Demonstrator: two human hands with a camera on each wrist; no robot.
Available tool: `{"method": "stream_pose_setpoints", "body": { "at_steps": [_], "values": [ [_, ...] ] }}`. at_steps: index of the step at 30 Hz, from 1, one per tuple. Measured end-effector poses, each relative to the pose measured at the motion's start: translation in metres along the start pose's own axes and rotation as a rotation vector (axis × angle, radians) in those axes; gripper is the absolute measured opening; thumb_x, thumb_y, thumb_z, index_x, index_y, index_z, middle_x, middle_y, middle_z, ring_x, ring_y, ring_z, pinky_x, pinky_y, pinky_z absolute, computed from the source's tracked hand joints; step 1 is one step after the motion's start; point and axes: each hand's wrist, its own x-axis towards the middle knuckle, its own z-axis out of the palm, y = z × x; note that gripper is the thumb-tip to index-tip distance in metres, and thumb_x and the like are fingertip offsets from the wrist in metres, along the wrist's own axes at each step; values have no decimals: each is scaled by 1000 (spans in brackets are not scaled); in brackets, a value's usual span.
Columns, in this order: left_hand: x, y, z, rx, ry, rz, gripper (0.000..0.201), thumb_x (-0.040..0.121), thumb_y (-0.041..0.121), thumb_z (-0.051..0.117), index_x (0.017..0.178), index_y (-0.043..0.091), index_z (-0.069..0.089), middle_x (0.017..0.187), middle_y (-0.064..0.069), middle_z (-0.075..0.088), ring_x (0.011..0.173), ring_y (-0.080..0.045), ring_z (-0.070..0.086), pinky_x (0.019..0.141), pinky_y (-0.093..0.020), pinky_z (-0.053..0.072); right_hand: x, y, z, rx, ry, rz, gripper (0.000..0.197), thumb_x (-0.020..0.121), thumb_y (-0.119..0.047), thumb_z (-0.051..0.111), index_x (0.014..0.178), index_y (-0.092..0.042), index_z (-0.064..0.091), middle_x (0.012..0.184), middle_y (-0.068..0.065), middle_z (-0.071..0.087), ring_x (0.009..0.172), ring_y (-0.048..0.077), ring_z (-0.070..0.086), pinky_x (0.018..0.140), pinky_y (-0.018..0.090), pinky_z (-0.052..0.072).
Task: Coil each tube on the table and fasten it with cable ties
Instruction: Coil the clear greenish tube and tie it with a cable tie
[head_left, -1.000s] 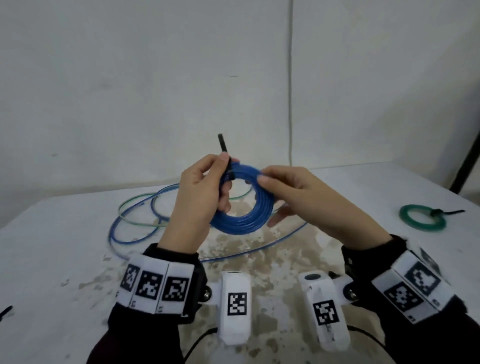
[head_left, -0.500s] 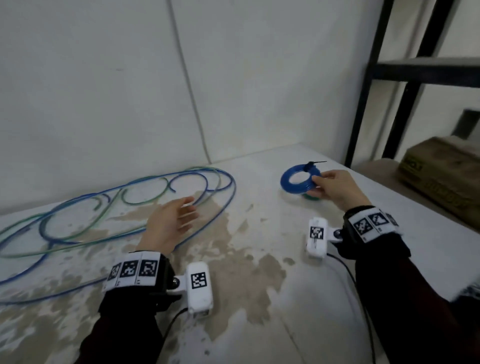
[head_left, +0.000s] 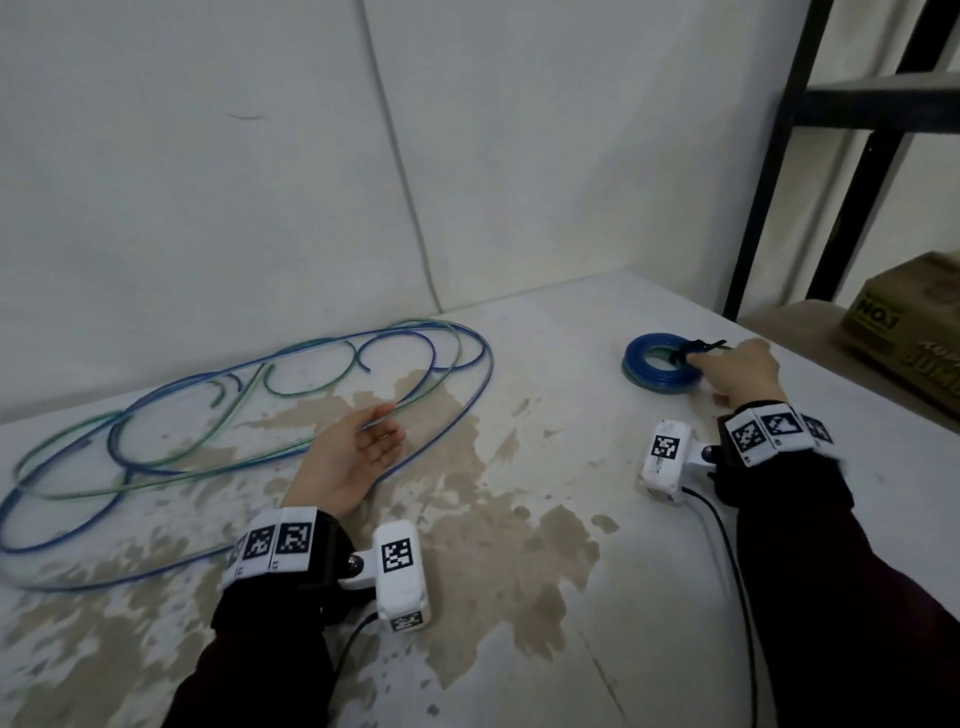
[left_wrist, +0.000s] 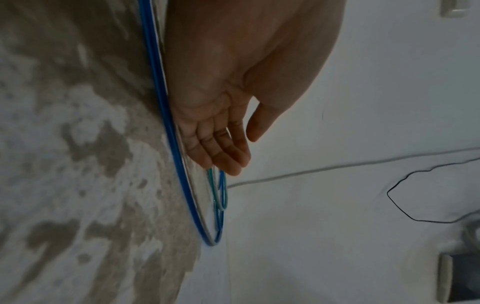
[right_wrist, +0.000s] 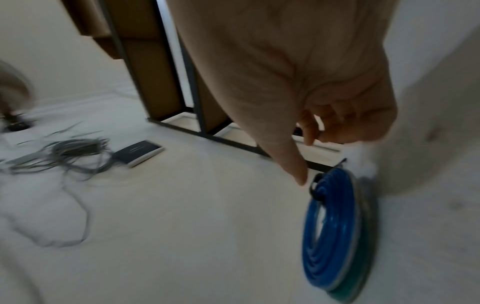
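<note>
A blue coil (head_left: 631, 362) (right_wrist: 340, 226), bound by a black cable tie (head_left: 693, 347) (right_wrist: 315, 189), lies on top of a green coil (head_left: 644, 383) (right_wrist: 361, 283) at the table's far right. My right hand (head_left: 737, 371) (right_wrist: 309, 156) hovers at its right rim, thumb tip beside the tie's head, fingers loosely curled above the coil and gripping nothing I can see. My left hand (head_left: 358, 447) (left_wrist: 221, 148) lies palm up, fingers straight, over the loose blue tube (head_left: 488, 364) (left_wrist: 161, 102) and green tube (head_left: 291, 392) (left_wrist: 211, 185) sprawled across the left of the table.
The stained white table (head_left: 519, 597) meets a wall at the back. A black metal shelf frame (head_left: 769, 171) and a cardboard box (head_left: 904, 322) stand just past the right edge. The right wrist view shows a grey cable bundle (right_wrist: 78, 152) and a small dark device (right_wrist: 137, 152).
Both hands held the blue coil a second ago. The left hand let go and dropped to the loose tubes. The right carried the coil right and set it on the green coil.
</note>
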Motion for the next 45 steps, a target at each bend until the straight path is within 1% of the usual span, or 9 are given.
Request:
{"method": "stream_pose_setpoints", "body": {
  "at_steps": [9, 14, 19, 22, 26, 30, 37, 42, 45],
  "values": [
    [-9, 35, -5, 606, -15, 334, 26, 99, 18, 44, 86, 12, 65, 74, -6, 65, 72, -21, 62, 72, -31, 45, -87, -116, 106, 201, -742, -190, 12, 95, -15, 56, 95, -5, 50, 74, 9, 54, 59, 18, 53, 47, 24, 53],
    [-8, 59, -23, 790, 8, 451, 26, 99, 22, 44, 86, 16, 66, 80, -4, 69, 74, -17, 67, 75, -31, 45, -89, -140, 199, -175, -671, -313, 21, 90, -16, 61, 82, 1, 52, 92, 19, 58, 90, 34, 65, 82, 40, 52],
    [-10, 81, -36, 800, 13, 525, 25, 99, 22, 45, 88, 15, 67, 76, 0, 69, 69, -10, 68, 79, -29, 46, -80, -146, 221, -601, -537, -516, 29, 88, -12, 60, 62, -7, 47, 97, 11, 63, 84, 20, 55, 71, 26, 44],
    [-12, 93, -40, 744, 58, 592, 24, 98, 21, 48, 86, 16, 67, 75, -2, 69, 71, -12, 66, 77, -28, 47, -75, -159, 224, -312, -501, -486, 2, 82, -2, 62, 83, -2, 60, 91, 14, 67, 82, 24, 65, 68, 31, 50],
    [-21, 104, -46, 687, 223, 731, 14, 96, 22, 51, 105, 18, 62, 93, 3, 63, 87, -12, 60, 71, -22, 41, -113, -184, 190, 324, -675, -504, 20, 92, 5, 44, 84, -12, 50, 74, 12, 58, 51, 19, 51, 50, 25, 50],
    [-42, 116, -48, 678, 245, 757, 44, 97, 34, 50, 139, 27, 39, 132, 3, 46, 121, -10, 45, 97, -29, 39, -164, -207, 135, 409, -779, -807, 15, 96, -1, 43, 96, -10, 54, 74, 5, 62, 54, 11, 48, 55, 22, 50],
    [-102, 134, -44, 295, -104, 741, 30, 102, 23, 36, 110, 6, 60, 69, -10, 66, 61, -27, 65, 78, -35, 54, -220, -205, 99, 301, -737, -906, 19, 92, 0, 43, 92, -13, 57, 73, 3, 64, 48, 9, 48, 52, 25, 48],
    [-116, 135, -61, 570, -159, 716, 18, 92, 5, 54, 108, 1, 62, 82, -12, 73, 65, -18, 67, 76, -29, 56, -236, -194, 94, 203, -783, -910, 36, 93, -2, 33, 104, -24, 59, 88, 3, 62, 57, 12, 52, 57, 27, 50],
    [-113, 136, -68, 617, -125, 708, 14, 91, 3, 56, 101, -4, 64, 85, -17, 73, 67, -21, 68, 75, -30, 57, -251, -190, 92, 66, -759, -1070, 15, 97, -22, 45, 100, -24, 58, 89, -3, 62, 70, 12, 58, 64, 20, 47]
  ]
}}
